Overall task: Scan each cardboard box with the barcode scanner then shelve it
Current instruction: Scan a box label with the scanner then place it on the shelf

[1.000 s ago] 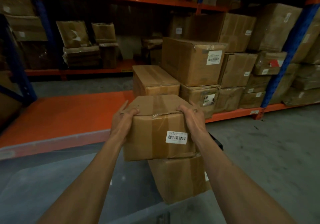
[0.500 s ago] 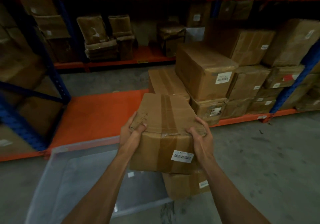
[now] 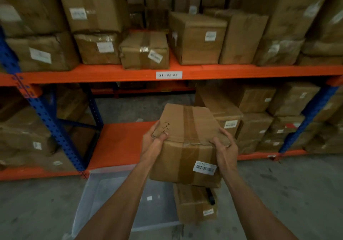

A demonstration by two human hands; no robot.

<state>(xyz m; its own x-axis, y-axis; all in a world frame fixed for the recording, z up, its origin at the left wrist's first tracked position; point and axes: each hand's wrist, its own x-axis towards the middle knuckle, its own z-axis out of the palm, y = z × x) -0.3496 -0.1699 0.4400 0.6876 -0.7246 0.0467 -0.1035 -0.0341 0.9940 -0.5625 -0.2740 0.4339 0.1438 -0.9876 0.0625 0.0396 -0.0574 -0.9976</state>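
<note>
The person holds a brown taped cardboard box [image 3: 187,143] in mid-air before the orange-and-blue steel racking [image 3: 222,71], above a clear plastic tote [image 3: 104,199] on the concrete floor. The left hand [image 3: 153,139] grips its near-left top corner, thumb over handwritten pen marks (illegible to me); the right hand [image 3: 225,146] clasps the right edge. A white barcode label [image 3: 204,167] sits on the box's front face. The beam's white location tag [image 3: 168,75] is too blurred to read reliably. Another cardboard box [image 3: 194,204] stands in the tote.
</note>
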